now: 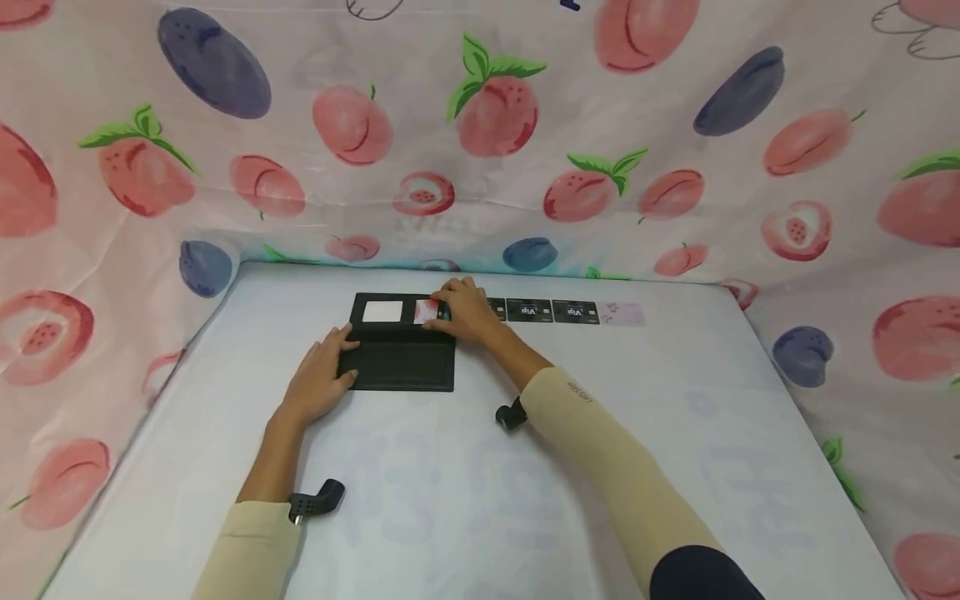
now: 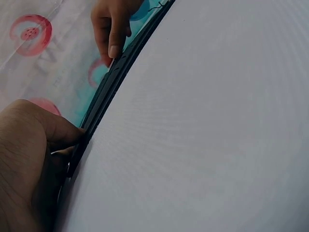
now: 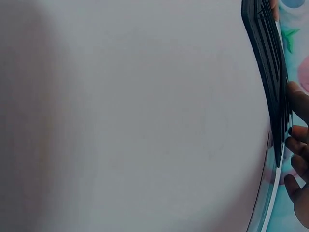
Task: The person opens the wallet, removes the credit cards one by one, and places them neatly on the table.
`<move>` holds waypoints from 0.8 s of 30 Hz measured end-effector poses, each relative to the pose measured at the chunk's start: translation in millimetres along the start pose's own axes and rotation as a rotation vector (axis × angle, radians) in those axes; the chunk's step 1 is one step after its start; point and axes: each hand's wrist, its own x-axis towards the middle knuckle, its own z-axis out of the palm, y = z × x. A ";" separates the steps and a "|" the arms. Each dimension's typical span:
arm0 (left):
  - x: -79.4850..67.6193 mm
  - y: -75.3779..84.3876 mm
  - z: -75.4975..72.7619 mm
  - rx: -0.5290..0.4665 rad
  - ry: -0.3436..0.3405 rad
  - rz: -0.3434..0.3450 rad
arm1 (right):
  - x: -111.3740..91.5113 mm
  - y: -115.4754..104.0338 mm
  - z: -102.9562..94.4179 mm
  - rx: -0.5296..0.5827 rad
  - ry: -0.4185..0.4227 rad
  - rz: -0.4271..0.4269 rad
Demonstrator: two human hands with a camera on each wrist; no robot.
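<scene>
A black wallet (image 1: 402,367) lies unfolded on the white table, a white panel (image 1: 382,311) in its upper left part. At its left edge my left hand (image 1: 318,379) rests with fingers spread, thumb and fingertips on the cover. In the left wrist view the thumb (image 2: 65,130) touches the wallet's dark edge. My right hand (image 1: 467,310) pinches a small pink-and-dark card (image 1: 425,311) at the wallet's upper right, thumb and forefinger at its opposite long edges. The palm hides part of the card. The right wrist view shows the wallet (image 3: 268,67) nearly edge-on beside the right fingers.
Right of the wallet, black VIP cards (image 1: 529,310) lie in a row, one partly behind my right hand. A pale pink card (image 1: 621,313) ends the row. Fruit-printed cloth (image 1: 495,192) hangs around the white table (image 1: 480,492). Both wrists wear black cameras (image 1: 318,500).
</scene>
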 end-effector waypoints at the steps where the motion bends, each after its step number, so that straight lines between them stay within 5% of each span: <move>1: -0.6 0.0 -0.7 0.003 0.000 -0.001 | 0.3 -1.1 0.4 0.008 0.004 -0.004; 24: -1.7 0.5 0.3 0.004 0.009 -0.002 | 0.1 4.4 8.7 -0.005 0.030 -0.014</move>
